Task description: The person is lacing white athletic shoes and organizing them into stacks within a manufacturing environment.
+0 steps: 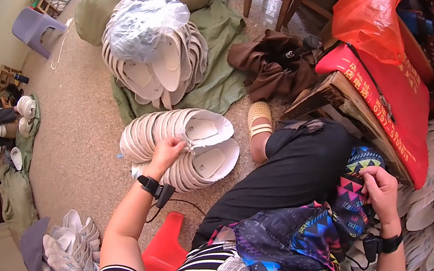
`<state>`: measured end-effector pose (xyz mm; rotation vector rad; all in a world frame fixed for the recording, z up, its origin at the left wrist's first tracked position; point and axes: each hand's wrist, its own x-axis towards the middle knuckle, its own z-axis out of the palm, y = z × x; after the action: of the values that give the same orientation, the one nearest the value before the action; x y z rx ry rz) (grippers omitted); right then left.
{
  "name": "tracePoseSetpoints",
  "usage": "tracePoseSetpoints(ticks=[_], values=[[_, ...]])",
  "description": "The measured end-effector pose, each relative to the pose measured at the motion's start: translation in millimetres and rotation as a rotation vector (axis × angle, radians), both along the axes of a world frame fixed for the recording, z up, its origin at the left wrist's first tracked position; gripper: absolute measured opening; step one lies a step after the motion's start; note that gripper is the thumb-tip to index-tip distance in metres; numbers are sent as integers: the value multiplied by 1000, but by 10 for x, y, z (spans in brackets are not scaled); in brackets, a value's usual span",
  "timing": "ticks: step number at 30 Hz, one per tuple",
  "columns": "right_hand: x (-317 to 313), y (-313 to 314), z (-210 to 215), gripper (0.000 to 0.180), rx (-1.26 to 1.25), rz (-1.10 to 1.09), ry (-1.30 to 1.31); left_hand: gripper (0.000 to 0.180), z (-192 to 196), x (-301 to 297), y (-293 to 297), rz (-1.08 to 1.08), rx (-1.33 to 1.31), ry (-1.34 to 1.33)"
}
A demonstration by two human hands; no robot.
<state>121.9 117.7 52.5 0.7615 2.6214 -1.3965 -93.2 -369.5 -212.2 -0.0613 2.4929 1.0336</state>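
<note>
Shoe uppers (163,126), pale and nested in two rows side by side, lie on the speckled floor (73,127) just left of the centre of the head view, and to my eye the likeliest trouble is that they slide out of line: only the nesting seems to hold them, so a hard tug on the small white bit (190,148) at the rows' meeting edges could drag one loose. The black cable (187,204) from my left wristband (152,185) loops below them and might snag if I reached away quickly, and my foot in its yellow shoe (258,119), near their open ends, could nudge the rows if it shifted. As for where they lie, my left hand (166,154) is right on the uppers, touching them, its thumb and fingers drawn together on that white bit; whether it is a tie or an edge I cannot tell. My right hand (382,193), at the right of the frame, is well apart from them, fingers curled by the patterned cloth (355,195) over my leg; whether anything is pinched there I cannot tell.
</note>
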Motion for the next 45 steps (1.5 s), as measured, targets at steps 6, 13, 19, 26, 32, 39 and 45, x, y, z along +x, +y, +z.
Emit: tracePoseSetpoints(ticks=[6,13,19,26,32,39,45], values=[[37,-32,-113,11,161,46,150,35,156,119,414,-104,-322,255],[85,6,-189,11,183,6,191,18,345,40,425,-512,-233,477],[58,-16,-195,10,251,51,259,27,78,-20,-38,66,349,-61],[87,-19,-206,10,232,15,208,42,101,123,217,113,187,-367],[117,20,-215,10,256,49,225,34,-116,278,321,101,187,-341],[145,32,-222,9,261,27,212,26,-61,389,315,168,233,-313],[103,-4,-188,9,283,38,236,25,496,350,405,-76,293,78]])
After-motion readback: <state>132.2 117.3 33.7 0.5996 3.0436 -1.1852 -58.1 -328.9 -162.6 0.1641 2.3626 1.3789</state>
